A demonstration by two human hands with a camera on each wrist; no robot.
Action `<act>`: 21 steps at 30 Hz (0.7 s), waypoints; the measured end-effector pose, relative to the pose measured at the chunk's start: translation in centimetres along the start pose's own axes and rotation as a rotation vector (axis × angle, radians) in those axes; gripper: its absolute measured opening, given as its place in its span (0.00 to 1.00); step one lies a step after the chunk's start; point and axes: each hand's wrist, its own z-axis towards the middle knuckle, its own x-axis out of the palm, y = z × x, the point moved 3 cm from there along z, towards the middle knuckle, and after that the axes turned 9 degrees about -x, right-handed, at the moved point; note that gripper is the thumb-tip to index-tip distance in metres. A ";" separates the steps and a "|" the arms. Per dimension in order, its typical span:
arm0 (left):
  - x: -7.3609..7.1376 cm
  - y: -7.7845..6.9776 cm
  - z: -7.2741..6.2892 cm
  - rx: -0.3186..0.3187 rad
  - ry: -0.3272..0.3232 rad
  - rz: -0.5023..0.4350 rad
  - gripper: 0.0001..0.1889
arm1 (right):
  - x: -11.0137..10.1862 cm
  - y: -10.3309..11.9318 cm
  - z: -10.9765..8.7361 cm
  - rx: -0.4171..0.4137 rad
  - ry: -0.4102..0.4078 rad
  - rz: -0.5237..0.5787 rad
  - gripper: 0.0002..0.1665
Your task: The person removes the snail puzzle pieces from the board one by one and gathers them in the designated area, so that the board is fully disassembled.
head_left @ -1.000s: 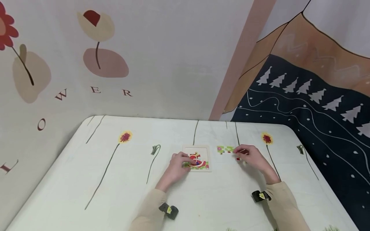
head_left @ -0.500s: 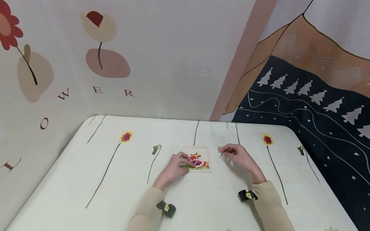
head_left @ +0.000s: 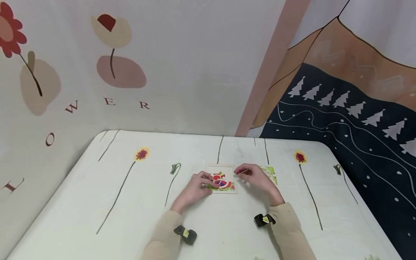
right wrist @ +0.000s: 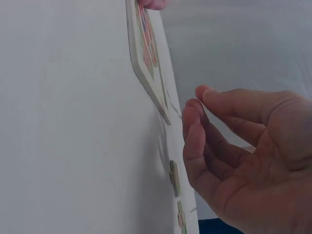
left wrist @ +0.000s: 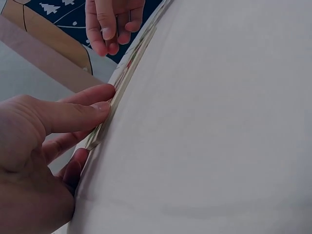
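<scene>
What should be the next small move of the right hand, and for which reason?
The right hand should probably move slightly left over the jigsaw puzzle board and lower, provided it holds something, which I cannot tell. Its fingertips are beside the board's right edge, the left hand holds the opposite side, and the board's upper part looks bare.

Dark red capitals on the wall (head_left: 188,79): L (head_left: 10,187) and O (head_left: 47,139) beyond the left edge of the tabletop (head_left: 78,202); W (head_left: 72,106), E (head_left: 109,101) and R (head_left: 144,105) above its far left corner.
</scene>
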 end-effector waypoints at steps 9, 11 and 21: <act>0.0 0.2 0.0 0.009 -0.022 0.001 0.11 | 1.6 0.5 1.0 0.046 0.045 -0.017 0.11; 0.0 0.2 0.0 0.019 -0.025 0.002 0.11 | 1.9 0.7 1.2 0.061 0.046 -0.021 0.12; -0.1 0.1 0.0 0.008 -0.014 0.014 0.12 | 3.5 1.3 2.2 0.126 0.014 -0.057 0.12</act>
